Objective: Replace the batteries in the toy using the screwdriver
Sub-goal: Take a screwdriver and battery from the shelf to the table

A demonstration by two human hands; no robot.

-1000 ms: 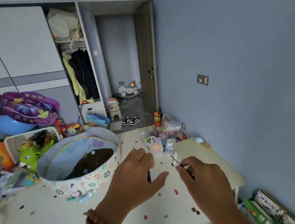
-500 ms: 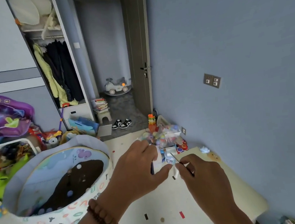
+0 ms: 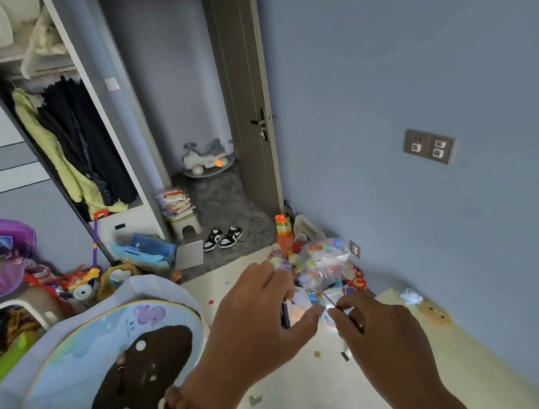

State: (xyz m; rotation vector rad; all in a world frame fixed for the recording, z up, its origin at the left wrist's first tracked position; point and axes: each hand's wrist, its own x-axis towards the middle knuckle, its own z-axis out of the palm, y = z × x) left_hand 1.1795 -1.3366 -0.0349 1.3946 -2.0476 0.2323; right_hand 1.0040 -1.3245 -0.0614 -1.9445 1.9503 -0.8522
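Observation:
My left hand (image 3: 255, 319) pinches a small dark stick-like piece (image 3: 284, 316) between thumb and fingers, held upright. My right hand (image 3: 384, 334) pinches a thin metal screwdriver shaft (image 3: 332, 302) that points up and left toward the left thumb. The two hands are close together in front of me, above the floor. Behind them, in the room's corner, lies a pile of small colourful toys and clear bags (image 3: 322, 265). I cannot tell which toy takes the batteries.
A round fabric play tub (image 3: 159, 298) stands at my left, with more toys behind it. Ahead are an open wardrobe (image 3: 71, 150), a stool stacked with books (image 3: 179, 209), shoes (image 3: 223, 237), and a door (image 3: 246, 108). A blue wall with a socket (image 3: 429, 146) runs along the right, above a yellow mat (image 3: 443, 345).
The view has moved forward and right toward the toy pile in the corner. Both hands keep the same hold and stay close together.

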